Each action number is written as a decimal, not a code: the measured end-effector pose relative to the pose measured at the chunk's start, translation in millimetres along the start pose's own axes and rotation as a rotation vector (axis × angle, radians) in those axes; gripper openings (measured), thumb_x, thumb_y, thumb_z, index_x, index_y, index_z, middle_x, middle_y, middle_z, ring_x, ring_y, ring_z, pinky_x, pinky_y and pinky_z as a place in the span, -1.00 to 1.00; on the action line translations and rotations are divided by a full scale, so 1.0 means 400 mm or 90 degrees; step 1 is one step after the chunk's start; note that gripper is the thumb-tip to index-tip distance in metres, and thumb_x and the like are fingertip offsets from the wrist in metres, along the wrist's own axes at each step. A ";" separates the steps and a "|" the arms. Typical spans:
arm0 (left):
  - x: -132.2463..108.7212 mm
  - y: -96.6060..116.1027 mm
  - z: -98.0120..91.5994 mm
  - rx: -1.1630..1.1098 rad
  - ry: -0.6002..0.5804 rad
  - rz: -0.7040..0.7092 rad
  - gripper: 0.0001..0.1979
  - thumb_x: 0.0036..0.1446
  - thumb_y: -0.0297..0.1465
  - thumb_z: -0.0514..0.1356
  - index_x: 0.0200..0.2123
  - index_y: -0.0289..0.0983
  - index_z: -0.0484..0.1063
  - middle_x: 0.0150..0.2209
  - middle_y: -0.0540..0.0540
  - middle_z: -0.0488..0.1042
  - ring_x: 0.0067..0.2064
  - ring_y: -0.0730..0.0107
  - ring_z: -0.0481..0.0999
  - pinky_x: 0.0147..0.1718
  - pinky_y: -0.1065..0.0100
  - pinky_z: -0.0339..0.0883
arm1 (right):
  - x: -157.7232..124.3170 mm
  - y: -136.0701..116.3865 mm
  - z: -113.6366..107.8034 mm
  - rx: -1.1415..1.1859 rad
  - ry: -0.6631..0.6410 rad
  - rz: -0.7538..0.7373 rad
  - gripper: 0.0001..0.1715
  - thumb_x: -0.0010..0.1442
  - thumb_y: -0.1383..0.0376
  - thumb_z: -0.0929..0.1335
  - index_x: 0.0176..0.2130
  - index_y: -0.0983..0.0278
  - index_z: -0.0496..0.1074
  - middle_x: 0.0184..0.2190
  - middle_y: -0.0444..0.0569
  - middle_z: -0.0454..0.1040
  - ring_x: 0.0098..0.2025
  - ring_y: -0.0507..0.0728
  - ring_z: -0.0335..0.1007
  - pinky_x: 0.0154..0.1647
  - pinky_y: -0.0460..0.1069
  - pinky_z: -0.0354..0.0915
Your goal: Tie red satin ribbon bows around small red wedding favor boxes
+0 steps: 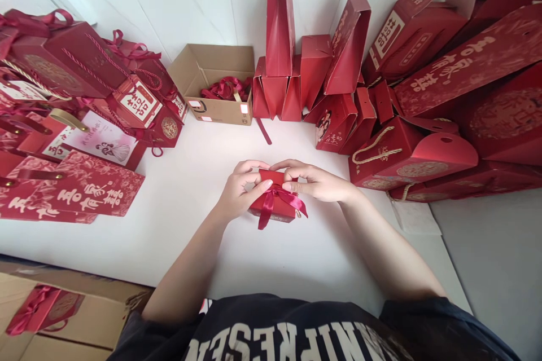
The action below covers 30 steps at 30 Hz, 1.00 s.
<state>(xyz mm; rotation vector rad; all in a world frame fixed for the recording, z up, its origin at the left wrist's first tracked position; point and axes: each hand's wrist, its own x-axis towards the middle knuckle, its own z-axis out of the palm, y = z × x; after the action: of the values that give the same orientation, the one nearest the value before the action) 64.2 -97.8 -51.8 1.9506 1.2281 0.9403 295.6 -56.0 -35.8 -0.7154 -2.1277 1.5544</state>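
A small red gift box [277, 208] with a dark red satin ribbon [279, 198] tied across its top lies on the white table [182, 225] in the middle of the view. My left hand [243, 186] curls around the box's left end, thumb stretched onto the ribbon's knot. My right hand [311, 179] grips the box's right end from above, fingers bent, thumb pressed at the knot. The ribbon's tails hang over the box's front.
Red gift bags and boxes [406, 96] are piled at the right and back. More red bags with rope handles [76, 107] fill the left. An open cardboard box [215, 84] holds red ribbons. A carton [63, 316] at lower left holds a ribboned box.
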 end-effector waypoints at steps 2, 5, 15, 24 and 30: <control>-0.001 0.005 -0.002 0.037 0.012 0.012 -0.70 0.24 -0.33 0.14 -0.54 -0.22 0.43 0.00 -0.06 0.45 0.09 0.23 0.36 0.14 0.12 0.21 | -0.002 -0.001 -0.002 -0.012 0.000 -0.007 -0.66 0.32 0.12 0.30 -0.41 0.24 0.41 0.15 -0.01 0.29 0.22 0.21 0.19 0.20 0.17 0.15; -0.001 0.011 -0.005 0.074 0.033 0.025 -0.70 0.24 -0.35 0.15 -0.56 -0.21 0.42 0.00 -0.04 0.47 0.07 0.24 0.35 0.12 0.12 0.22 | -0.003 -0.002 -0.003 -0.024 0.007 -0.010 -0.66 0.32 0.12 0.29 -0.41 0.24 0.41 0.15 -0.01 0.29 0.20 0.21 0.21 0.19 0.16 0.16; 0.005 -0.022 0.005 -0.094 0.043 -0.034 -0.65 0.22 -0.28 0.18 -0.60 -0.25 0.32 -0.01 -0.11 0.44 0.04 0.23 0.43 0.10 0.13 0.28 | 0.009 0.042 0.001 0.056 0.034 -0.034 -0.64 0.32 0.09 0.29 -0.41 0.26 0.37 0.15 0.02 0.26 0.20 0.18 0.22 0.23 0.14 0.13; 0.011 -0.031 0.021 -0.258 0.030 -0.117 -0.55 0.22 -0.20 0.18 -0.65 -0.28 0.26 0.01 -0.14 0.39 -0.03 0.23 0.48 -0.03 0.18 0.40 | 0.022 0.087 0.018 0.208 0.069 -0.046 -0.56 0.27 0.03 0.32 -0.48 0.28 0.29 0.14 0.03 0.30 0.10 0.20 0.28 0.15 0.14 0.19; 0.009 -0.036 0.021 -0.247 0.030 -0.105 -0.55 0.23 -0.15 0.14 -0.63 -0.27 0.29 0.03 -0.17 0.41 0.02 0.16 0.46 -0.03 0.14 0.40 | 0.009 0.053 -0.003 0.095 0.156 -0.026 -0.74 0.31 0.08 0.29 -0.23 0.21 0.40 0.02 0.01 0.36 0.02 0.16 0.31 0.08 0.10 0.21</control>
<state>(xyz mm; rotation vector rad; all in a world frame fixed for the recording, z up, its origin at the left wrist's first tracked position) 65.6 -90.5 -66.9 1.5088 1.1158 1.0541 296.9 -47.6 -55.4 -0.7644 -1.8183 1.5004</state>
